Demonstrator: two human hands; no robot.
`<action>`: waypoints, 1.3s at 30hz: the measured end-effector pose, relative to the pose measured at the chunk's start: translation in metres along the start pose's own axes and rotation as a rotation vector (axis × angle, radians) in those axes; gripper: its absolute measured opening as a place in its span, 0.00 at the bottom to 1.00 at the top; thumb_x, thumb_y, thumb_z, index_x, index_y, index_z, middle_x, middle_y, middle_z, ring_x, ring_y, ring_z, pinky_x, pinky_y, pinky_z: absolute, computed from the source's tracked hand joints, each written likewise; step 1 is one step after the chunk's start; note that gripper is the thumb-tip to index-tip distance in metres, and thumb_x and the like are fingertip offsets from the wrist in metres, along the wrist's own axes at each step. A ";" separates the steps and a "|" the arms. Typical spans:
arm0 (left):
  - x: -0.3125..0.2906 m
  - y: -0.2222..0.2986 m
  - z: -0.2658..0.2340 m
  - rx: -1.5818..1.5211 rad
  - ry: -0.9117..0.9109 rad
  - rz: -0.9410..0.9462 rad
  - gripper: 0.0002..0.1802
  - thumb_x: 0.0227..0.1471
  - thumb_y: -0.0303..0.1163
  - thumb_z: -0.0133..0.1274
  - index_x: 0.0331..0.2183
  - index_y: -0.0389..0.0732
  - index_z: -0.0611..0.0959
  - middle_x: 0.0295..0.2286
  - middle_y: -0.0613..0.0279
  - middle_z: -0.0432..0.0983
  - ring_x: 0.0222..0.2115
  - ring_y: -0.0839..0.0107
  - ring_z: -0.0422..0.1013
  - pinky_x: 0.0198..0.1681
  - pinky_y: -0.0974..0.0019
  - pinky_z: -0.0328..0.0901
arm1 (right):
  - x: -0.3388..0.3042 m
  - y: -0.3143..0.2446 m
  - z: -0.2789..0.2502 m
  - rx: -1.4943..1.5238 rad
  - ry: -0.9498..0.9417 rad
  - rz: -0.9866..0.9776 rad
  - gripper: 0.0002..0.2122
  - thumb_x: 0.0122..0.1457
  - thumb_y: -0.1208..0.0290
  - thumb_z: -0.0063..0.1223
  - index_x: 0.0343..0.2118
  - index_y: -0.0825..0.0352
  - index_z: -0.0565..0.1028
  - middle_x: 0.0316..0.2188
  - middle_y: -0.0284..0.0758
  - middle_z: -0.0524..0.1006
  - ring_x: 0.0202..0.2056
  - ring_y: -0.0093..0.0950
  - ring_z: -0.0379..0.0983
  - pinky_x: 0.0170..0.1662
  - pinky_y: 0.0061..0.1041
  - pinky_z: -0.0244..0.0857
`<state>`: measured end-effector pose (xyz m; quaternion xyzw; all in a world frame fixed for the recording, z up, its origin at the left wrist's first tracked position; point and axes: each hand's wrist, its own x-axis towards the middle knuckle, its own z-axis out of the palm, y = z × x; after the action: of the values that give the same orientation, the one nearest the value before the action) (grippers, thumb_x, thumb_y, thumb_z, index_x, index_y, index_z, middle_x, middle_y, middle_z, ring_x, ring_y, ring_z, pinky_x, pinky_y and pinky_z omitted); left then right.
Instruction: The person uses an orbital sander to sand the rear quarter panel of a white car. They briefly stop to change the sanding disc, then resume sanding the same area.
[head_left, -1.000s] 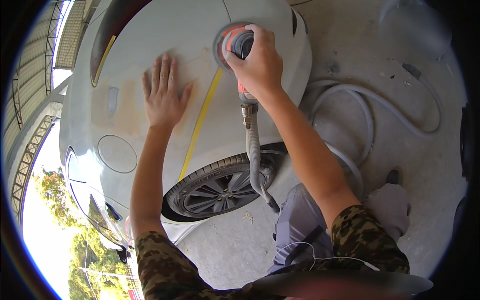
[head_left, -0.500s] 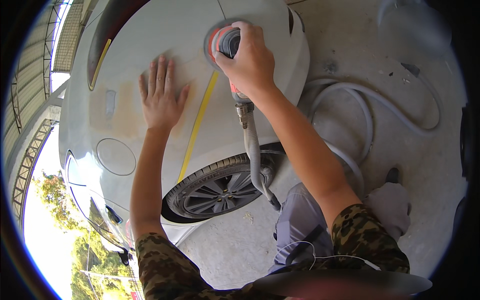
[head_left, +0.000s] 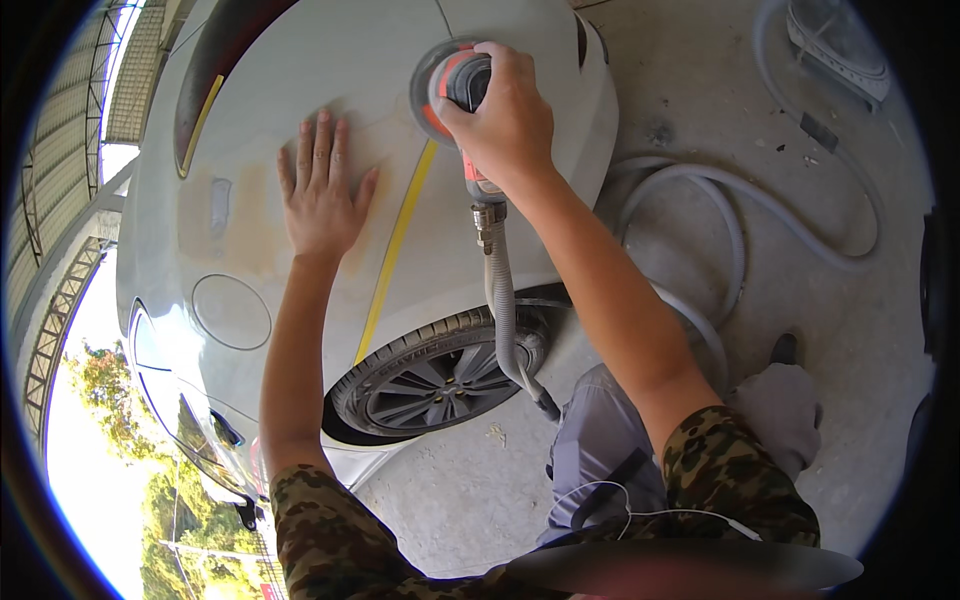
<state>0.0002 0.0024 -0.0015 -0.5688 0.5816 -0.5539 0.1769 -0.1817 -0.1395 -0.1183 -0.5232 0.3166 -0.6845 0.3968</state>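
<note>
My right hand [head_left: 512, 125] grips the top of a round red, grey and black sander [head_left: 441, 88], its disc against the pale grey car panel [head_left: 330, 60]. From the sander's handle a ribbed grey hose [head_left: 506, 290] runs down past the wheel. My left hand [head_left: 323, 200] lies flat on the panel with its fingers stretched, left of the sander and over a brownish sanded patch [head_left: 255, 230]. Between that hand and the hose, a strip of yellow tape [head_left: 398, 250] slants from the sander's edge toward the wheel arch.
The car's wheel [head_left: 440, 385] is below the panel. A round fuel flap [head_left: 232, 312] sits lower left, and the tail light [head_left: 197, 100] has yellow tape on its edge. Loops of grey hose [head_left: 740, 215] lie on the concrete floor, with a white stand [head_left: 838, 55] at upper right.
The sander and my right hand have shifted very slightly to the right. My left hand stays in place. The white stand, blurred before, now shows clearly.
</note>
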 end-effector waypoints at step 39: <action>0.001 -0.007 0.009 -0.162 0.114 0.002 0.39 0.71 0.52 0.41 0.73 0.37 0.60 0.73 0.51 0.56 0.74 0.52 0.49 0.76 0.42 0.42 | -0.029 -0.007 0.012 0.024 0.002 -0.166 0.33 0.49 0.64 0.75 0.56 0.65 0.70 0.53 0.44 0.74 0.44 0.46 0.82 0.45 0.43 0.78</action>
<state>0.0107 -0.0006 0.0020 -0.5480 0.6343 -0.5364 0.0975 -0.1675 -0.1107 -0.1230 -0.5424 0.2643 -0.7192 0.3446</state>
